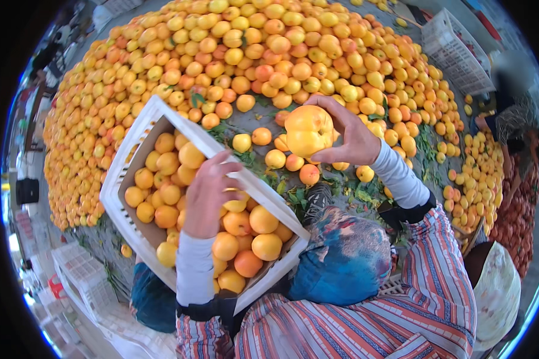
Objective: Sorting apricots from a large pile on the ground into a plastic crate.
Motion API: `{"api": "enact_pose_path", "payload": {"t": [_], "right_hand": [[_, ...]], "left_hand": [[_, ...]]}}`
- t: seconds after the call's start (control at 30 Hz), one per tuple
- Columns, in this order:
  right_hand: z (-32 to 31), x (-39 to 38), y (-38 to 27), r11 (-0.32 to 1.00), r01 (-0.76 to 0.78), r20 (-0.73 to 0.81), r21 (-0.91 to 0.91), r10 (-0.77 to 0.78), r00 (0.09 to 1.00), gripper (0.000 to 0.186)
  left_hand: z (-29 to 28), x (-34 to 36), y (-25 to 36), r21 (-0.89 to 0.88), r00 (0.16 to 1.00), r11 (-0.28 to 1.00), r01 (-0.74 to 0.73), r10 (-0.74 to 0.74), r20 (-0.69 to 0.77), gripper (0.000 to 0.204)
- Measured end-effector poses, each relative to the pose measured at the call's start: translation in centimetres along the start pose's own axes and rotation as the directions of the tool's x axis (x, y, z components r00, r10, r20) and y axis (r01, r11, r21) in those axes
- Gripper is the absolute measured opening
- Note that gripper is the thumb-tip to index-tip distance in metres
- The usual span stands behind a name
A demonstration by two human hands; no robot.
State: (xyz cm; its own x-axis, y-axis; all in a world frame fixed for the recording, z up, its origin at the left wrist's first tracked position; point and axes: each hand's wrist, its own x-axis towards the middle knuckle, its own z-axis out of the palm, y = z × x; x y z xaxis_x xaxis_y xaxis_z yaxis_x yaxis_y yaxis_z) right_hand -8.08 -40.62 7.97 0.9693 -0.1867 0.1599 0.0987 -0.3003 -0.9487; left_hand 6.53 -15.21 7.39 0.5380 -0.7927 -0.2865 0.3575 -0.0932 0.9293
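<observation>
My right hand (352, 134) holds a large, lumpy orange-yellow fruit (309, 131), fingers behind it and thumb below. It is raised above the ground beside the crate. My left hand (212, 194), somewhat blurred, hovers over or touches the fruits in the white plastic crate (254, 185); its fingers are apart and I see nothing held in them. What lies beneath its palm is hidden. Round orange-yellow fruits (236, 223) fill much of the crate, which stands tilted between my knees. Scattered fruits (275, 158) and green leaves lie on the ground under the held fruit.
A wide heap of similar fruit (179, 66) spreads ahead and to the left. Another white crate (458, 51) stands at the far right, near a person's arm (509, 173). Stacked white crates (87, 278) are at the left. Reddish produce (518, 221) lies at the right edge.
</observation>
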Motion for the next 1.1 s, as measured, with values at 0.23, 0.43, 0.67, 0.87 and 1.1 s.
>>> {"api": "enact_pose_path", "payload": {"t": [0.23,0.43,0.67,0.87,1.1], "right_hand": [[5.5,4.2,-9.3,0.783,0.445,0.361,-0.436,-0.301,0.883,0.074],[6.3,3.2,-7.4,0.982,-0.034,0.308,-0.188,0.092,0.947,0.052],[1.7,5.1,-3.6,0.899,-0.034,0.453,-0.437,0.252,0.855,0.046],[-3.2,10.1,6.6,0.725,-0.391,0.269,-0.567,0.612,0.744,0.051],[-6.4,7.2,12.9,0.508,-0.621,0.06,-0.597,0.8,0.597,0.044]], "left_hand": [[2.2,-3.0,1.6,-0.625,0.987,0.781,0.009,0.092,0.129,0.048],[-4.2,-11.9,-0.7,-0.51,0.914,0.776,-0.371,0.207,-0.35,0.051],[-9.9,-27.8,-3.2,-0.306,0.574,0.627,-0.716,0.279,-0.77,0.052],[-11.2,-43.8,-10.9,-0.117,0.163,0.347,-0.931,0.108,-0.981,0.043],[0.2,-70.9,-28.7,0.622,-0.665,0.257,-0.739,-0.137,-0.734,0.036]]}}
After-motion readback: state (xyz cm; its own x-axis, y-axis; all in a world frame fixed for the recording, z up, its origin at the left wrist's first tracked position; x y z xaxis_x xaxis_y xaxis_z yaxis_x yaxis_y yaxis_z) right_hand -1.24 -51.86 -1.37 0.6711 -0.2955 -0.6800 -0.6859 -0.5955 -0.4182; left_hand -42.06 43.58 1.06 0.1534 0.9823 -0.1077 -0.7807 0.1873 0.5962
